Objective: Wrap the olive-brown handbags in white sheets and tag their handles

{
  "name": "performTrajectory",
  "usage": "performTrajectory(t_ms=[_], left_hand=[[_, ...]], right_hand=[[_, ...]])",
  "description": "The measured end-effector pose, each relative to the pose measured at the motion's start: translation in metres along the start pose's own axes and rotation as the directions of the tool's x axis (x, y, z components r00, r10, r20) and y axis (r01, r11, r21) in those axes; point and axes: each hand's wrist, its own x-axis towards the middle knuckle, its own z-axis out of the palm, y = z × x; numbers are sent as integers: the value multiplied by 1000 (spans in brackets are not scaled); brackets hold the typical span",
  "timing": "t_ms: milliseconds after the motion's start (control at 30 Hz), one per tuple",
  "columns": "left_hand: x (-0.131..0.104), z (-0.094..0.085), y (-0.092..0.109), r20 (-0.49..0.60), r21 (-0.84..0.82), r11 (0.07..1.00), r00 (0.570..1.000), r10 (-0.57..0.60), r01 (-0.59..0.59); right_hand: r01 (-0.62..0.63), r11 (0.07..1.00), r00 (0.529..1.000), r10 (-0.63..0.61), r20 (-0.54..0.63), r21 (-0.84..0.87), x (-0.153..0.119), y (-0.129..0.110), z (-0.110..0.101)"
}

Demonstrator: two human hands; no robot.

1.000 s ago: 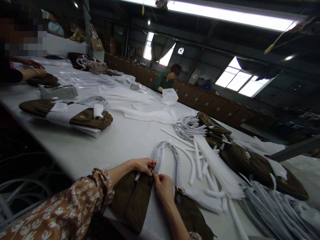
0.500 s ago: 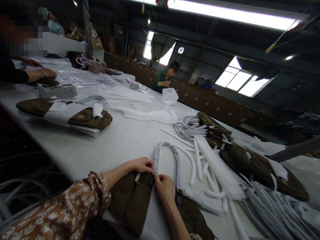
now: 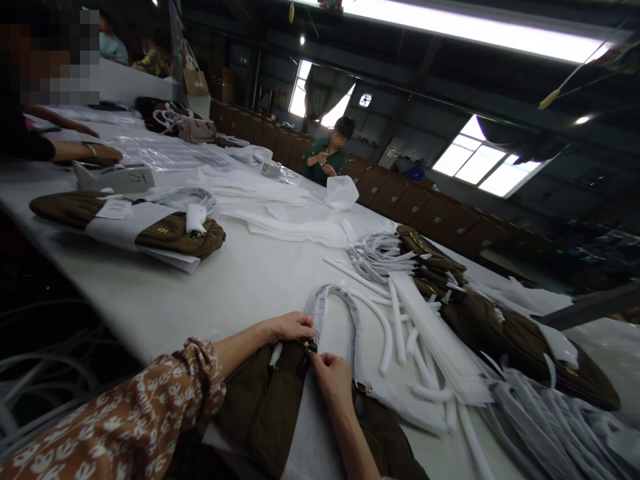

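- Since the earlier frame my left hand has slid a little forward along the wrapped handle, and a dark metal clasp at the handle's foot now shows between my hands.
- My right hand has dropped slightly; its fingertips stay pinched at that clasp.
- My left hand lies knuckles up, fingers curled closed on the near leg of the handle, forearm in a floral sleeve stretched across the bench.
- My right hand comes in from below, wrist bent, thumb and forefinger narrowed on the clasp.
- The brown bag lies flat at the near bench edge under both hands, its handle arching away from me.
- Loose white foam strips lie just right of the handle.
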Motion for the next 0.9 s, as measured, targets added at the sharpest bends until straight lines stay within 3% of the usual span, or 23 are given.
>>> performTrajectory(t_ms=[133,233,433,667,900], left_hand=[[-7,0,4,94,-102,995,995,13,-3],[-10,-1,4,196,-153,988,980,41,-11],[-3,-6,-3,305,-162,985,947,102,-54],[17,-13,-12,334,-11,999,941,51,-50],[21,-15,-11,318,315,948,946,-64,-41]], right_hand=[[1,999,998,-4,-69,-53,-8,-3,3],[27,973,988,-60,-140,-230,-14,-2,7],[138,901,974,-198,-108,-411,-14,7,10],[139,913,978,-188,-94,-383,-12,7,7],[129,916,980,-177,-95,-380,-11,8,6]])
